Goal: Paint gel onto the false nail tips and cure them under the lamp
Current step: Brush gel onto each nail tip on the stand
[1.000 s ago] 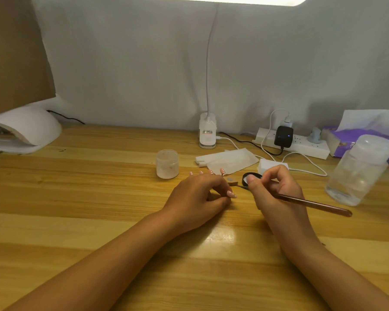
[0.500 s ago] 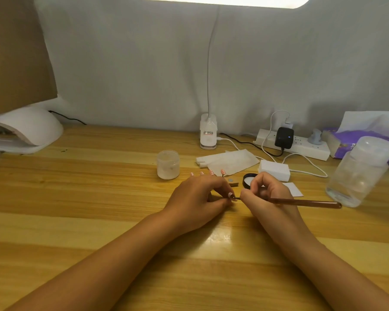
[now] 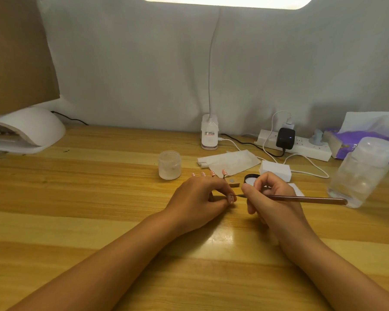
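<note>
My left hand (image 3: 200, 199) rests on the wooden table and pinches a small stand bearing a false nail tip (image 3: 231, 197). Several more pink nail tips (image 3: 212, 173) stick up just behind its knuckles. My right hand (image 3: 268, 199) grips a long brown gel brush (image 3: 305, 199); the brush's fine point touches the held nail tip. A small open black gel pot (image 3: 250, 178) sits right behind my right hand, partly hidden. The white curing lamp (image 3: 25, 131) stands at the far left edge.
A frosted jar (image 3: 169, 164) stands behind my left hand. Folded wipes (image 3: 228, 161), a white block (image 3: 275, 170), a desk-lamp clip base (image 3: 209, 135) and a power strip (image 3: 301, 147) lie at the back. A clear plastic bottle (image 3: 362, 171) and purple tissue pack (image 3: 346, 138) are at right.
My right hand moved left from the gel pot, bringing the brush tip onto the nail tip held by my left hand. The left hand stayed put.
</note>
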The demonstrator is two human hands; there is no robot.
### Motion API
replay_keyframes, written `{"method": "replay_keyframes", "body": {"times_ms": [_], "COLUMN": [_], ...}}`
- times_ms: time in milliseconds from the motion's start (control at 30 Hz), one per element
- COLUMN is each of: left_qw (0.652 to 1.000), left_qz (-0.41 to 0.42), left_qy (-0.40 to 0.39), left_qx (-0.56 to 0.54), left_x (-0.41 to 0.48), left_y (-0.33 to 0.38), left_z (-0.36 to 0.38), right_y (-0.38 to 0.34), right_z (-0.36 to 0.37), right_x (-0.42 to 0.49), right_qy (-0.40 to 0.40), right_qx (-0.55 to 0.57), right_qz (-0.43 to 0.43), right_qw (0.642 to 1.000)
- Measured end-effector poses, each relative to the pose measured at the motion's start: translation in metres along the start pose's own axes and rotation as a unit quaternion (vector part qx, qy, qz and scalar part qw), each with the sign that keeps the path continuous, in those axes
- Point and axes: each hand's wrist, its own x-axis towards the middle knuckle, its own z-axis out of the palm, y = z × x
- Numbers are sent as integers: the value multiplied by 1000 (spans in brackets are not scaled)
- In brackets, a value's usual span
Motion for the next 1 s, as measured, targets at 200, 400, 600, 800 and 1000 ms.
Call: {"method": "replay_keyframes", "body": {"times_ms": [200,400,600,800,1000], "left_qw": [1000,1000,1000,1000,1000], "left_qz": [1,10,11,23,10], "left_qy": [1,-2,-5,0,-3], "left_qx": [2,1,-2,-15,-29], "left_x": [0,-1,0,-1,-3], "left_y": [2,2,1,1,4], "left_z": [-2,-1,-1,-1,-2], "right_y": [3,3,-2,3,-4], "right_z": [0,-1,-1,-2,-4], "right_x": [1,2,-1,1,-2], "right_qy": [-15,-29,-38,18,36], "right_qx": [-50,-79,-66,-48,63], "right_qz": [-11,-19,-22,-10,22], "right_qw": [999,996,997,999,997]}}
